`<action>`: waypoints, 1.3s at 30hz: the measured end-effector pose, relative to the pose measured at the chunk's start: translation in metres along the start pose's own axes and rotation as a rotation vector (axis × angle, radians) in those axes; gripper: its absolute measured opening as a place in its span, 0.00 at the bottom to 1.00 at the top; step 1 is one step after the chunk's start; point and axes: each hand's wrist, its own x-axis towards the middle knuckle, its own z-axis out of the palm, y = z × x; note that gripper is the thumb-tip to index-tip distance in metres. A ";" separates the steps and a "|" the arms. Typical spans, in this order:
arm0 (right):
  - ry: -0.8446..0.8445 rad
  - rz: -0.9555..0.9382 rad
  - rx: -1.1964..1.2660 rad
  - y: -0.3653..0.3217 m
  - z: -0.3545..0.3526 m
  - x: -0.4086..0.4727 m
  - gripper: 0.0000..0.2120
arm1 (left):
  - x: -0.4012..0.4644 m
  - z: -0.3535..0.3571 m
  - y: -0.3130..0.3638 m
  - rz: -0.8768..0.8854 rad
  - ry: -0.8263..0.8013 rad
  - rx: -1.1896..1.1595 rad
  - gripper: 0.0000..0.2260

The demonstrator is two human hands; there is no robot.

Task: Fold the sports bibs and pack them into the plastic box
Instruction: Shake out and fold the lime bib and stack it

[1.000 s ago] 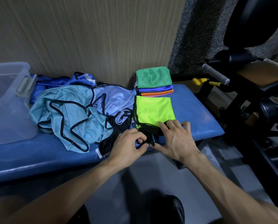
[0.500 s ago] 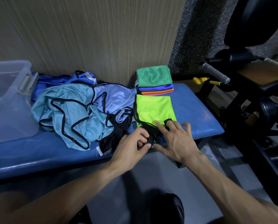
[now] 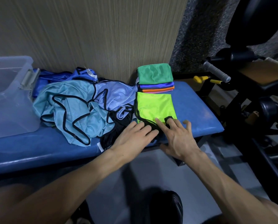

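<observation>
I saw the lime bib (image 3: pixel 154 105) lying folded on the blue worktop (image 3: pixel 198 109), just in front of a stack (image 3: pixel 156 80) of folded bibs by the wall. My right hand (image 3: pixel 177 139) pressed flat, fingers straight, on its near black-trimmed edge, and my left hand (image 3: pixel 133 139) rested beside it, fingers loosely curled over the same trim. The unfolded blue bibs (image 3: pixel 80 109) lay heaped to the left, touching the box (image 3: pixel 10 97) at the worktop's far left.

No readable text. White tag (image 3: pixel 93 76) on far blue bib (image 3: pixel 85 74) shows print too small to read.
</observation>
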 end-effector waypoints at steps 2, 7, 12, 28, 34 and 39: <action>0.008 0.000 0.002 0.000 0.001 0.000 0.47 | 0.007 -0.006 -0.002 0.036 0.014 0.083 0.19; 0.065 -0.008 -0.007 0.001 0.005 -0.001 0.47 | 0.017 -0.018 -0.006 0.058 0.027 0.061 0.14; 0.105 -0.019 -0.005 0.001 0.006 0.000 0.47 | 0.020 -0.017 -0.008 0.081 -0.037 0.061 0.11; 0.020 0.005 0.049 0.008 0.003 0.001 0.46 | 0.014 -0.007 -0.038 -0.515 -0.093 -0.896 0.27; -0.046 -0.001 0.162 0.021 -0.002 0.003 0.44 | 0.022 0.006 -0.040 -0.742 0.042 -0.919 0.27; -0.041 0.009 0.369 0.038 0.001 0.004 0.41 | 0.036 0.011 -0.041 -0.812 0.035 -0.809 0.26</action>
